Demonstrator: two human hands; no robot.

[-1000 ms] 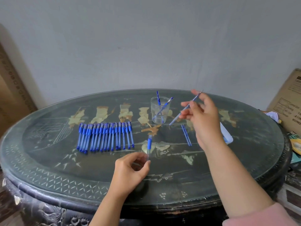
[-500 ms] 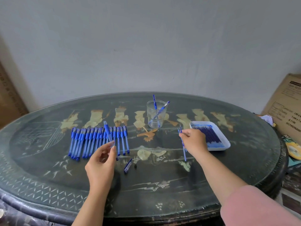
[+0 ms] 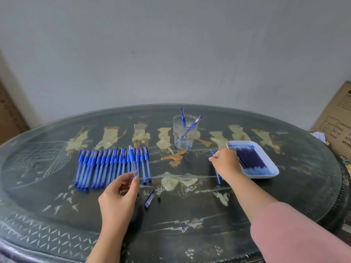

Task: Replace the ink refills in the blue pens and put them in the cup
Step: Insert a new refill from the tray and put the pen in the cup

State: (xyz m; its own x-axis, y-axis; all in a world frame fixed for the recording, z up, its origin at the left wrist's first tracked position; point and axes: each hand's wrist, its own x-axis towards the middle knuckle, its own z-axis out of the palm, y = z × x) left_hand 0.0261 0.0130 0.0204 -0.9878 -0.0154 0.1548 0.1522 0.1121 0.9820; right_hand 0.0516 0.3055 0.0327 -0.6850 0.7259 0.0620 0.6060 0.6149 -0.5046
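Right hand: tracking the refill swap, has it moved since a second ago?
Yes: right hand lowered from beside the cup to the table by the tray.

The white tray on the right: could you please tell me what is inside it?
The white tray holds many blue ink refills. The right hand covers part of its left edge, hiding that spot.

I take the cup (image 3: 185, 132) as my mark: it stands toward the back of the table (image 3: 57, 215) with two pens (image 3: 182, 118) in it. Left of the cup and nearer me lies a row of pens (image 3: 106, 166), with the left hand (image 3: 117, 198) holding a pen barrel (image 3: 132, 160) over the row's right end. Before the cup lie a cap (image 3: 149, 198) and a small tip (image 3: 159, 198), just beside each other. Right of the cup sits a tray (image 3: 273, 172) with refills (image 3: 250, 160) in it. Between the cup and tray, the right hand (image 3: 225, 164) lies over loose refills (image 3: 218, 177).
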